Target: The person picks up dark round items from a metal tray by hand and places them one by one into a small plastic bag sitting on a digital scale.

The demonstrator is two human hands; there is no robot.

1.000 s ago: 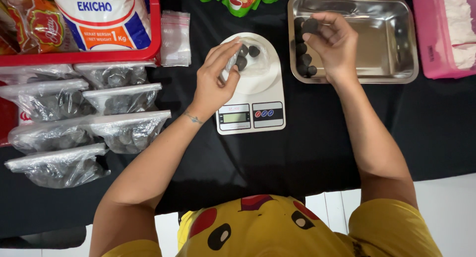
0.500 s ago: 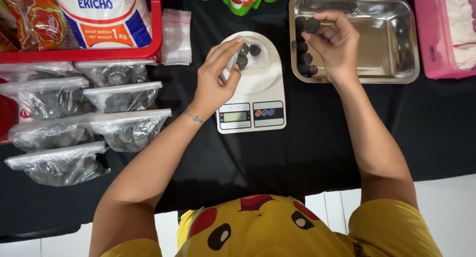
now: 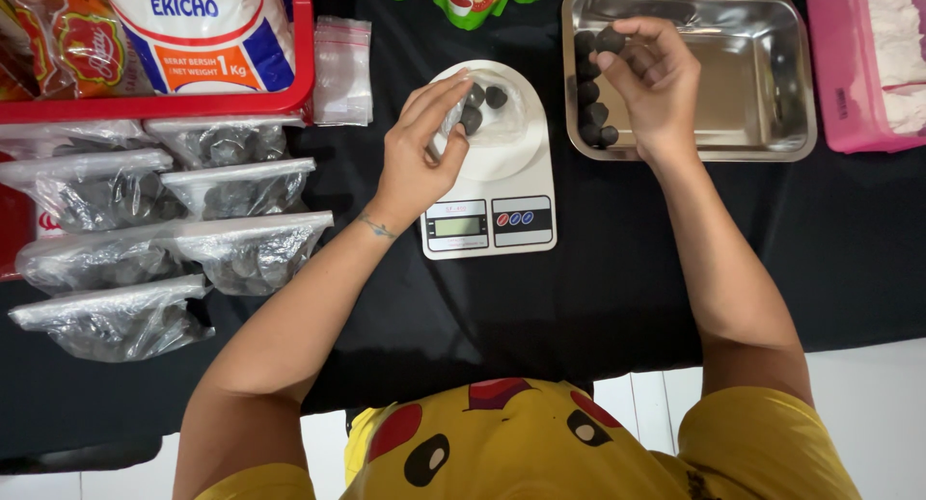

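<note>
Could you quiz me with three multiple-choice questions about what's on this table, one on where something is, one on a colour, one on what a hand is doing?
1. Where does the kitchen scale stand?
A. Inside the red basket
B. On the black cloth, between the filled bags and the steel tray
C. On top of the pink tub

2. What colour are the small round pieces in the steel tray?
A. White
B. Bright green
C. Black

3. What is the right hand doing?
A. Holding dark pieces over the tray
B. Lying flat on the cloth
C. Pressing the scale's buttons

Answers: 1 B, the scale sits on the black cloth with the filled bags on one side and the tray on the other. 2 C, they are black lumps along the tray's wall. 3 A, its fingers curl around black pieces above the tray, while the left hand holds a clear bag on the scale.
</note>
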